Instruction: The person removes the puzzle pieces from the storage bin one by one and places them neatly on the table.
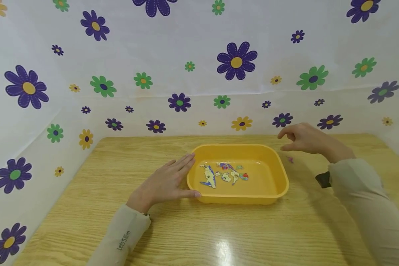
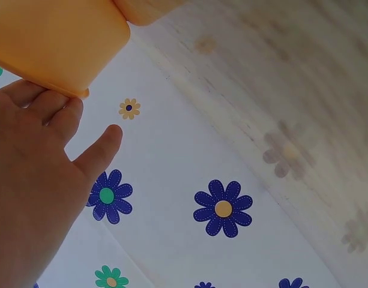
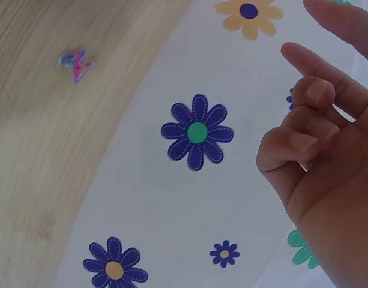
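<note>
At the left end of a yellow plastic tray (image 1: 276, 192), my left hand (image 1: 166, 183) rests its nearly straight fingers on the rim, the thumb by the front left corner. Several flat cut-out pieces lie on the tray floor, among them a cream and blue one (image 1: 208, 176) and a red and green one (image 1: 244, 176). Beyond the tray's back right corner, my right hand (image 1: 306, 140) is raised over the table with thumb and forefinger apart and nothing between them. In the right wrist view its other fingers are curled. Below it lies a small pink and blue piece (image 3: 77, 65).
The wooden table (image 1: 119, 177) runs up to a white sheet (image 1: 173, 48) printed with flowers at the back and left side. A small dark object (image 1: 323, 180) shows at the right sleeve's cuff.
</note>
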A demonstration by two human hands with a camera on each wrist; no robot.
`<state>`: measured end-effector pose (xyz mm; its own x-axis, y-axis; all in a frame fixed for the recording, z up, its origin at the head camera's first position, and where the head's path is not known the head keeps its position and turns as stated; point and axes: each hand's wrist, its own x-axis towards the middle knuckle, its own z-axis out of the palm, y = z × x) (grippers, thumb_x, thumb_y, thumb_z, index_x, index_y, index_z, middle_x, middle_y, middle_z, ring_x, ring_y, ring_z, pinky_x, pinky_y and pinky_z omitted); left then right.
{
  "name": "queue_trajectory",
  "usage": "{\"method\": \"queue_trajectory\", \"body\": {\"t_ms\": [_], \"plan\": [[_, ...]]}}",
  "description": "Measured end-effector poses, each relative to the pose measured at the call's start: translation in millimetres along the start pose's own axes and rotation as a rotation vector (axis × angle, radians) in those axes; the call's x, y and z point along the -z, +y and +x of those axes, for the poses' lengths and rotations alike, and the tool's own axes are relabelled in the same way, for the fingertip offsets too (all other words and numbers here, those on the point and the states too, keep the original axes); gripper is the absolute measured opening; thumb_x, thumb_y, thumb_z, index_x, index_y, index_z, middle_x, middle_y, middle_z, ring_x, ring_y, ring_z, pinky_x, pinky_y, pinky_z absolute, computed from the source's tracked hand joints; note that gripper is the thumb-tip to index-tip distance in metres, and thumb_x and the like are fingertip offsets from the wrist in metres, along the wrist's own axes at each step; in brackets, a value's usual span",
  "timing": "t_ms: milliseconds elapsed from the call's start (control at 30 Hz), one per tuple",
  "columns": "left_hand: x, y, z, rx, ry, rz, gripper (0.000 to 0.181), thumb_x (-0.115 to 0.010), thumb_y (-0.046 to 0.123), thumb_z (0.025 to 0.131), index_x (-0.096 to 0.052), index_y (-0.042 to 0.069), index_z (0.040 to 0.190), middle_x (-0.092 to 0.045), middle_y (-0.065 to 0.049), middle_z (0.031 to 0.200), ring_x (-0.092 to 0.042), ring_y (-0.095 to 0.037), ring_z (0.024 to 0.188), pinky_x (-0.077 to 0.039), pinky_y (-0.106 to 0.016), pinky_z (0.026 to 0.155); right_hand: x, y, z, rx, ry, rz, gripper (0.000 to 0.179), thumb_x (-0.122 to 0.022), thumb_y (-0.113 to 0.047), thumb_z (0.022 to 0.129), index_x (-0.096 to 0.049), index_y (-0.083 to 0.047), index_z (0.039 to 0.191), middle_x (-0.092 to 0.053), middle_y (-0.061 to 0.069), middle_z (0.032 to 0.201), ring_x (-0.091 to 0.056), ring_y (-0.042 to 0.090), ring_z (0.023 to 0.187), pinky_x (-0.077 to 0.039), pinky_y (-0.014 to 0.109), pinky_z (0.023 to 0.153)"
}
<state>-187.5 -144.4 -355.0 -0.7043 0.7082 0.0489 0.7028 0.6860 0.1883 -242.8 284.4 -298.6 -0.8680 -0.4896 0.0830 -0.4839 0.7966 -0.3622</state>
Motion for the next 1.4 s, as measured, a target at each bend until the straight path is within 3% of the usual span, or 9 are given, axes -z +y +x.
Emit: {"method": "queue_trajectory", "body": {"t_ms": [100, 367, 867, 1100, 1400], "plan": [[0.1, 0.2, 0.0, 0.003, -0.002, 0.005, 0.118, -0.028, 0.090, 0.086, -0.026, -0.003, 0.158, -0.015, -0.013, 0.167, -0.018, -0.032, 0.153, -0.023, -0.054, 0.120, 1, -8, 3.8, 0.016, 0.001, 0.012, 0.032, -0.079, -0.014, 0.086, -0.071, 0.004, 0.111, -0.042, -0.003, 0.068, -0.037, 0.012, 0.060, -0.031, 0.026, 0.056], [0.0, -0.6, -0.2, 0.004, 0.004, 0.010, 0.112, -0.038, 0.085, 0.089, -0.026, -0.003, 0.158, -0.015, -0.013, 0.167, -0.019, -0.032, 0.153, -0.024, -0.054, 0.120, -2, -27, 17.5, 0.018, -0.039, 0.066, 0.041, -0.080, -0.021, 0.087, -0.067, 0.002, 0.119, -0.061, 0.001, 0.086, -0.056, 0.018, 0.076, -0.052, 0.032, 0.064], [1.4, -0.9, 1.3, 0.003, 0.004, 0.008, 0.110, -0.043, 0.082, 0.090, -0.025, -0.003, 0.158, -0.015, -0.013, 0.167, -0.019, -0.031, 0.153, -0.025, -0.056, 0.120, -22, -65, 42.7, 0.113, -0.169, 0.127, 0.035, -0.080, -0.014, 0.086, -0.070, 0.001, 0.116, -0.061, -0.001, 0.083, -0.054, 0.018, 0.076, -0.051, 0.031, 0.065], [2.3, -0.3, 1.7, 0.005, 0.005, 0.006, 0.110, -0.043, 0.082, 0.090, -0.026, -0.002, 0.158, -0.015, -0.013, 0.167, -0.018, -0.031, 0.153, -0.024, -0.055, 0.120, -39, -64, 43.4, 0.118, -0.273, 0.126, 0.030, -0.075, -0.012, 0.087, -0.070, -0.001, 0.115, -0.058, -0.003, 0.081, -0.052, 0.016, 0.075, -0.047, 0.030, 0.066], [0.3, 0.9, -0.9, 0.009, -0.001, 0.010, 0.105, -0.050, 0.075, 0.092, -0.025, -0.002, 0.159, -0.014, -0.012, 0.168, -0.020, -0.033, 0.152, -0.025, -0.055, 0.120, -64, -57, 34.1, 0.154, -0.319, 0.217, 0.027, -0.077, -0.010, 0.083, -0.072, -0.004, 0.109, -0.057, -0.006, 0.079, -0.052, 0.012, 0.073, -0.046, 0.026, 0.066]]}}
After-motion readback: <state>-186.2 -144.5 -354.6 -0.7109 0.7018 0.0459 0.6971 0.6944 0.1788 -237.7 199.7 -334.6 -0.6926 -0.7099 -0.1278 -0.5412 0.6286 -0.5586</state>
